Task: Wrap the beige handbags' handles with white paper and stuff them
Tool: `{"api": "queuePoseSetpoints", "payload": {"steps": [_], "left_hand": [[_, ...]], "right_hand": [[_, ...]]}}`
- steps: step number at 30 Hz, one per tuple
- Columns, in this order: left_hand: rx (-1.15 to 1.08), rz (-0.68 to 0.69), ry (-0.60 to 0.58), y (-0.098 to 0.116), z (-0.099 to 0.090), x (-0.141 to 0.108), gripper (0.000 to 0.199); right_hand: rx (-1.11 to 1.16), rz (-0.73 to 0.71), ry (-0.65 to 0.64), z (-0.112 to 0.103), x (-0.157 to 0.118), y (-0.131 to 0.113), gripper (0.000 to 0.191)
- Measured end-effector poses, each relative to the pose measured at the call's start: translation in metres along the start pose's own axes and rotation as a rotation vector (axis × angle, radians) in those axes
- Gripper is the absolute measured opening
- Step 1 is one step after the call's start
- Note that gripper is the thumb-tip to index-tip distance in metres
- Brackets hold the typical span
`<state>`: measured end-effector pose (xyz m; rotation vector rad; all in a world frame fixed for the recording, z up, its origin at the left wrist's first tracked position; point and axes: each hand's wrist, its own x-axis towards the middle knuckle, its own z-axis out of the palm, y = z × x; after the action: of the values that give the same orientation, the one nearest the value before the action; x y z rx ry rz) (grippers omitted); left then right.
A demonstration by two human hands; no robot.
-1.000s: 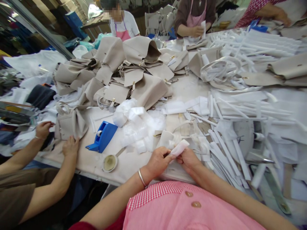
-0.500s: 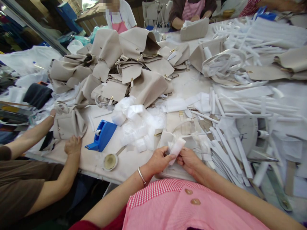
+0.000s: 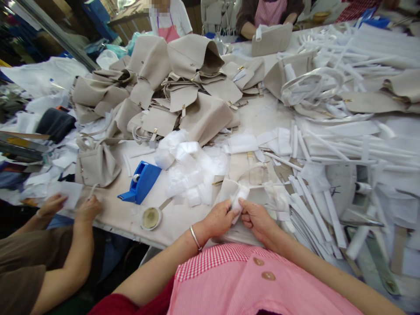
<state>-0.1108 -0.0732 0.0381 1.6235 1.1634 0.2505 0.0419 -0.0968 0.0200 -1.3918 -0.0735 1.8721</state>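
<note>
Near the bench's front edge, above a beige bag, the left hand and right hand pinch a white strip between thumbs and fingers. Folding seems partly done; the strip is not yet released, its fastening unclear.

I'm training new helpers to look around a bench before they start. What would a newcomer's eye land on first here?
Probably the big heap of beige bags across the middle of the table. Next, the bright blue dispenser, left of the white wrap. Then, nearest the viewer, the left hand and right hand on a small white roll.
</note>
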Motion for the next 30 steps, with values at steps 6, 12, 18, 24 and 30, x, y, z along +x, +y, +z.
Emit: {"api": "queuePoseSetpoints", "payload": {"steps": [6, 12, 18, 24, 30], "left_hand": [[0.015, -0.033, 0.031, 0.005, 0.004, -0.004, 0.026], [-0.153, -0.185, 0.064, 0.009, 0.013, -0.001, 0.028], [-0.252, -0.264, 0.060, 0.012, 0.012, -0.003, 0.026], [0.015, -0.154, 0.116, 0.010, 0.015, -0.005, 0.028], [0.132, -0.113, 0.084, 0.005, 0.011, -0.007, 0.027]], "right_hand": [[-0.023, -0.035, 0.022, 0.005, -0.001, 0.001, 0.038], [-0.161, -0.021, 0.013, 0.000, 0.000, -0.002, 0.039], [-1.140, -0.679, 0.006, -0.020, -0.023, -0.040, 0.018], [-1.892, -1.314, -0.407, -0.018, -0.013, -0.072, 0.046], [-2.055, -1.363, -0.594, -0.013, 0.014, -0.079, 0.030]]}}
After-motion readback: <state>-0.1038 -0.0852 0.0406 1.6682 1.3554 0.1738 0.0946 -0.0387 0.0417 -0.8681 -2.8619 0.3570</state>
